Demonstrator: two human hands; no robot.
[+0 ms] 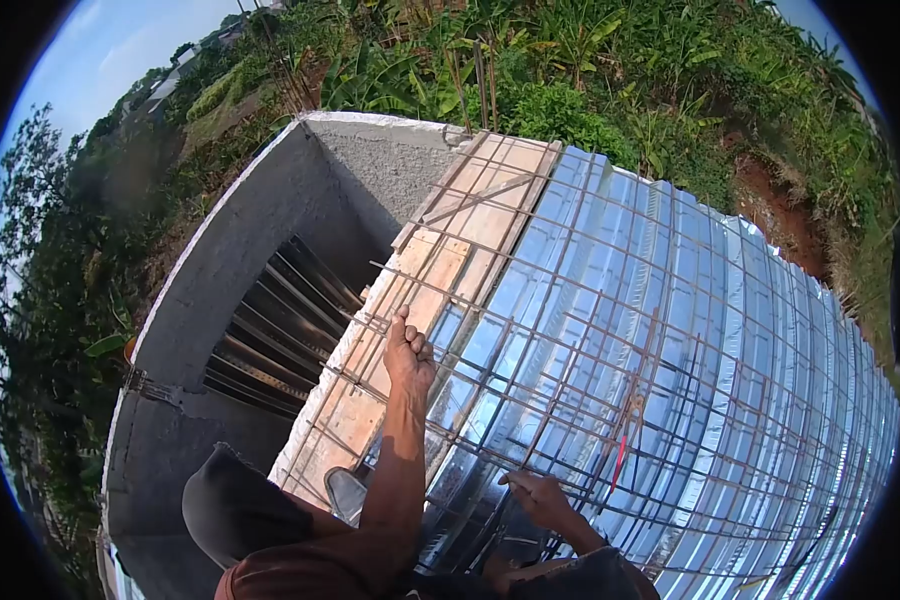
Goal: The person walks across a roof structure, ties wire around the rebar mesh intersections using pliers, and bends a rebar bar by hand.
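My left hand (408, 352) is closed with its fingers curled, above the wooden boards (362, 408) at the edge of the deck. What it holds, if anything, is too small to make out. Lower down, my right hand (540, 500) is pinched closed low over the steel rebar grid (560, 405), its fingertips near a crossing of bars. Anything between those fingertips is hidden. Under the grid lie shiny ribbed metal deck sheets (580, 250). A tool with red handles (620, 462) and a rusty head rests on the bars to the right of my hands.
At the left, a deep opening is enclosed by a rough grey wall (240, 240), with metal ribs (280, 330) visible inside. Bar ends stick out over the boards at the deck edge. Vertical bars (485, 85) rise at the far corner, and green plants (560, 60) grow beyond.
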